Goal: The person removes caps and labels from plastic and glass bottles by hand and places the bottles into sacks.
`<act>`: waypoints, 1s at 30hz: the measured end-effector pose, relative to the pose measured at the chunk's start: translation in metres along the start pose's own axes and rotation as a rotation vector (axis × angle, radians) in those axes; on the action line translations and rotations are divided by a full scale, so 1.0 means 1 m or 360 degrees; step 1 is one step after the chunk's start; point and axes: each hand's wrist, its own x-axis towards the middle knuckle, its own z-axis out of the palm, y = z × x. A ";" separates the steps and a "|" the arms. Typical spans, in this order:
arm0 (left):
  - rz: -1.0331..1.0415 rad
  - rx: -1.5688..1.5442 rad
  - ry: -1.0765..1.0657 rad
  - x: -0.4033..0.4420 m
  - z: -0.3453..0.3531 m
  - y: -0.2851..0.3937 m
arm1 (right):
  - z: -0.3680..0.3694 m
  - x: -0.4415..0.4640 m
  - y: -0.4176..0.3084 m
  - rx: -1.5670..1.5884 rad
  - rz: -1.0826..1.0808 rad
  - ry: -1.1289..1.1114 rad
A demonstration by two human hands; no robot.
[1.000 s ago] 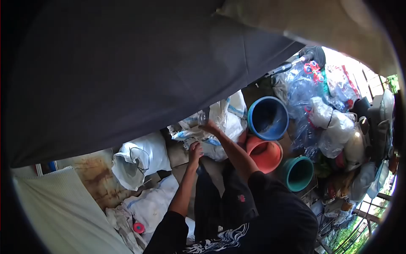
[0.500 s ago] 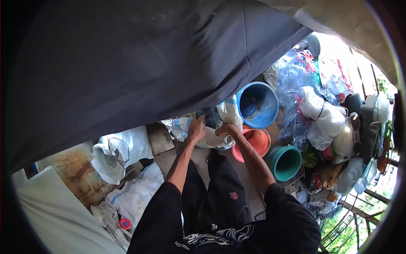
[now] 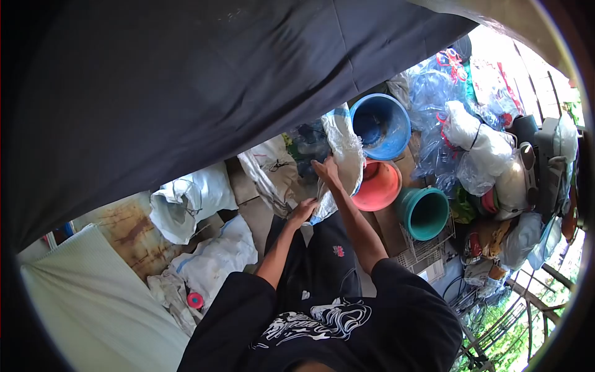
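A white woven sack (image 3: 268,180) with blue stripes stands open in front of my legs. Dark, clear plastic pieces (image 3: 308,149) show inside it. My left hand (image 3: 302,212) is closed on the sack's near rim. At the inner right side of the mouth, my right hand (image 3: 326,169) has its fingers curled beside the folded rim; what they hold, if anything, is hidden. Part of the sack's far side disappears behind a large dark cloth hanging across the top of the view.
To the right are a blue bucket (image 3: 380,127), a red bucket (image 3: 378,186) and a green bucket (image 3: 425,214). Clear plastic bags (image 3: 431,93) pile up beyond. At left lie white sacks (image 3: 207,189) and a rusty panel (image 3: 124,232). The dark cloth (image 3: 186,93) hangs low overhead.
My left hand has come out of the sack's mouth toward me onto the near rim. My right hand has moved farther into the mouth. The sack's opening shows wider.
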 end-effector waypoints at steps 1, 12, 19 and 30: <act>0.0006 -0.0035 0.0175 -0.005 -0.002 0.000 | 0.002 -0.012 -0.003 0.0003 -0.0043 0.0034; -0.0220 -0.0635 0.0390 -0.055 -0.068 0.020 | 0.056 -0.106 -0.010 0.0009 -0.0436 0.0094; 0.0374 -0.0875 0.0475 -0.116 -0.123 -0.020 | 0.145 -0.189 -0.070 0.0372 -0.0724 0.0037; 0.0326 -0.1801 0.0751 -0.308 -0.316 -0.134 | 0.369 -0.319 -0.192 0.0162 -0.0338 -0.0694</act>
